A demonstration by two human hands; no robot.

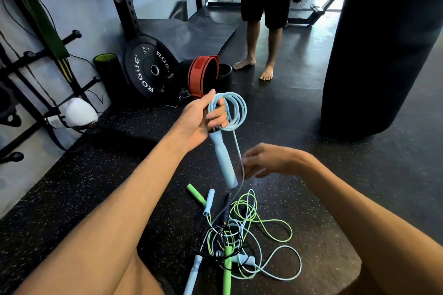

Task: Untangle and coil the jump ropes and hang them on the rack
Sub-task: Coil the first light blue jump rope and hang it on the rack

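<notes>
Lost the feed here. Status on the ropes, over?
Left hand grips blue coil and handle. Right hand blurred beside trailing cord, grip unclear. Other ropes tangled on floor.

The left hand [200, 118] grips a coil of jump rope [243, 112], and the rope's handle [223, 158] hangs just below the grip. The right hand [268, 160] is lower right of it. Directly beneath, tangled jump ropes [230, 239] lie on the floor [72, 199]. Behind the grip stands a lifting belt [202, 76], with a weight plate [146, 69] to its left. The wall rack [31, 55] is far left and a punching bag [383, 43] far right.
</notes>
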